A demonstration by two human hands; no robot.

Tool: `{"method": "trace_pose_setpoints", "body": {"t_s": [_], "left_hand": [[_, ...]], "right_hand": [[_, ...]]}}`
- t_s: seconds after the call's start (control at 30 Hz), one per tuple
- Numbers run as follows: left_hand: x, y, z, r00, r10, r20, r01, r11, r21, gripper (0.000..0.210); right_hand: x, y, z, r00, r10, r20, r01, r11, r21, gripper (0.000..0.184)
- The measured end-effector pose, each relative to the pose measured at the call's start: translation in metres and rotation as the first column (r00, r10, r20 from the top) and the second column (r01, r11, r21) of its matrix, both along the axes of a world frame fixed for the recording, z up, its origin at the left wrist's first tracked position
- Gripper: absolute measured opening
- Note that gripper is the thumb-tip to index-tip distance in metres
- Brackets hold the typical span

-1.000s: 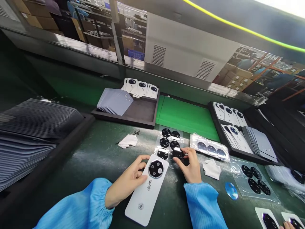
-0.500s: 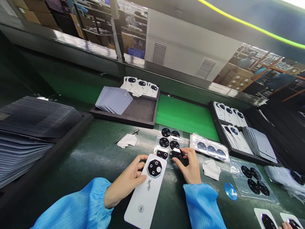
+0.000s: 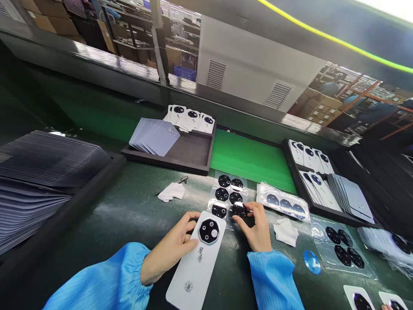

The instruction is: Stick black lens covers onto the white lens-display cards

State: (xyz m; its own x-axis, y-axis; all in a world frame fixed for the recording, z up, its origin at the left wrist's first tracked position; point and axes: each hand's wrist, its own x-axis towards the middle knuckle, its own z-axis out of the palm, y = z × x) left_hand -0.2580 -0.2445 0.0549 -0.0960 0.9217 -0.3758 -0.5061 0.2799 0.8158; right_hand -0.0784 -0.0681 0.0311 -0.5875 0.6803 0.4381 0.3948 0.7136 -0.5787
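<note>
My left hand (image 3: 172, 245) is closed on the side edges of a white phone back cover (image 3: 195, 273), thumb on its face and fingers round the far edge. The cover is tilted, with a black camera plate (image 3: 208, 230) at its top and dark lettering below. My right hand (image 3: 260, 226) pinches a round black camera lens cover (image 3: 239, 210) between thumb and fingers, at the lower right of a clear sheet (image 3: 210, 199). Several similar black lens covers (image 3: 222, 194) lie on that sheet. Whether the pinched one is fully off the sheet I cannot tell.
A black tray (image 3: 193, 163) with white and grey covers stands behind, another tray (image 3: 297, 185) to the right. Stacked grey panels (image 3: 48, 159) fill the left. White cloths (image 3: 172, 191), a clear pack (image 3: 284, 202) and a blue disc (image 3: 312, 261) lie about. Another person's fingers (image 3: 385, 307) show lower right.
The phone cover's lower end has shifted slightly left and toward me. My right hand stays at nearly the same place, still pinching the lens cover.
</note>
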Motion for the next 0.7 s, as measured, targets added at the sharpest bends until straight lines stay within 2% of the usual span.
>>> {"method": "trace_pose_setpoints", "body": {"t_s": [0.3,0.5,0.57,0.7], "left_hand": [[0.004,0.001,-0.011,1.000,0.016,0.026,-0.016,1.000,0.004,0.061],[0.001,0.001,0.000,0.999,-0.041,-0.001,0.041,0.999,-0.009,0.053],[0.001,0.000,0.004,0.999,-0.046,0.010,0.046,0.999,-0.016,0.051],[0.002,-0.001,0.003,1.000,-0.008,0.027,0.008,1.000,-0.006,0.045]], "right_hand": [[-0.004,-0.002,0.002,1.000,0.006,-0.006,-0.005,0.998,0.064,0.034],[-0.006,-0.019,0.020,0.999,-0.032,-0.031,0.038,0.977,0.212,0.030],[-0.007,-0.031,0.029,1.000,-0.003,-0.020,0.007,0.977,0.214,0.029],[-0.014,-0.056,0.039,0.984,0.180,0.014,-0.180,0.978,0.102,0.030]]}}
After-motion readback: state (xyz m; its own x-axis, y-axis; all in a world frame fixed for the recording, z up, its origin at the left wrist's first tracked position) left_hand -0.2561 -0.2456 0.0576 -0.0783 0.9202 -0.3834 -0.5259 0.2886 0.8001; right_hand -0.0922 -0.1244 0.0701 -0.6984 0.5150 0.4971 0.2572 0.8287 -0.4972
